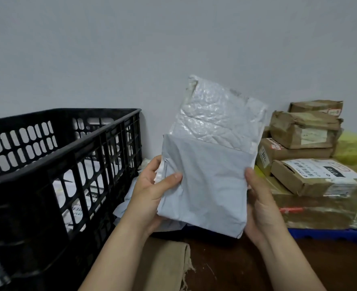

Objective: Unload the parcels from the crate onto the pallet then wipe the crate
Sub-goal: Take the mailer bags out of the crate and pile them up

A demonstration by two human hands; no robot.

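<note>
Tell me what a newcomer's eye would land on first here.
Centre frame, the left hand and right hand hold up a grey mailer with a bubble-wrap parcel behind it. Left stands the black crate, white parcels visible through its slots; right, brown parcels are stacked on the blue pallet.

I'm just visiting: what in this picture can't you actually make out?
- Head view: how many parcels are left in the black crate; its slotted wall hides most.
- Head view: any label on the grey parcel's far side; the left hand and right hand show only its near face.
- Head view: the blue pallet's extent; brown parcels cover it and the right edge cuts it.
</note>
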